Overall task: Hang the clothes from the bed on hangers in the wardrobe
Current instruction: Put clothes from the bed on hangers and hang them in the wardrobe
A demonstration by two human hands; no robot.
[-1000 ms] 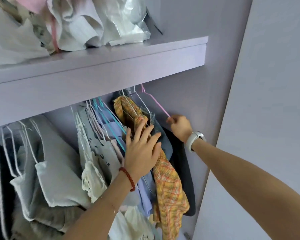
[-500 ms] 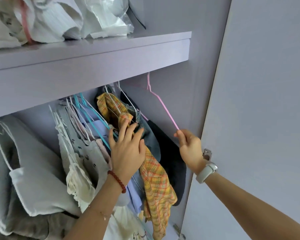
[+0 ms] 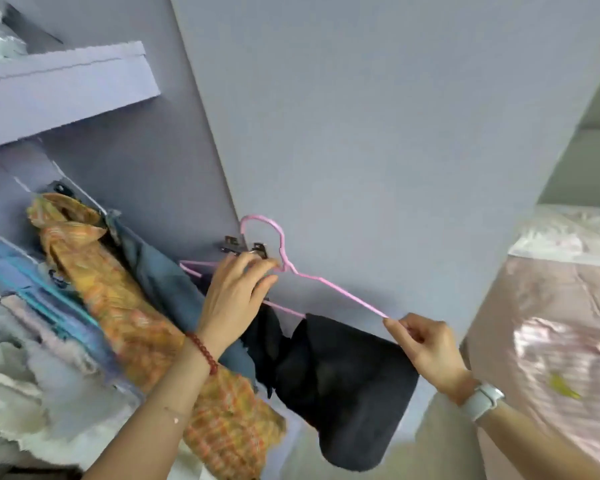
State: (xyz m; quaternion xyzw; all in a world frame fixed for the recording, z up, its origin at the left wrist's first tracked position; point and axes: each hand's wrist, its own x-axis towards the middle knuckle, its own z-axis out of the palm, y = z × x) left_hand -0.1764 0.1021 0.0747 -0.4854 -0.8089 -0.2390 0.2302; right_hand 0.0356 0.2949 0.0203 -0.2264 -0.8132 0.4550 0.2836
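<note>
A thin pink wire hanger (image 3: pixel 312 277) sits near the middle of the frame, in front of the pale lilac wardrobe door (image 3: pixel 378 133); its rounded hook curls upward just above a small dark metal hinge (image 3: pixel 245 247), and its sloping shoulder runs down toward the right. The coating looks smooth and slightly glossy. The left hand (image 3: pixel 238 299), with a red bead bracelet (image 3: pixel 203 348) at the wrist, curls its fingers round the hanger at the neck below the hook. The right hand (image 3: pixel 426 344), wearing a white watch (image 3: pixel 482 400), pinches the far right tip of the shoulder between thumb and forefinger. Below the hanger's lower bar a black garment (image 3: pixel 343 382) hangs in soft matte folds; whether it is draped on that bar cannot be told. To its left hang a grey-blue cloth (image 3: pixel 163 282) and a crinkled orange plaid shirt (image 3: pixel 125 306), then pale garments at the lower left. A flat lilac shelf (image 3: pixel 66 84) juts out at the upper left. At the right edge lies shiny pink bedding (image 3: pixel 551 323), blurred
</note>
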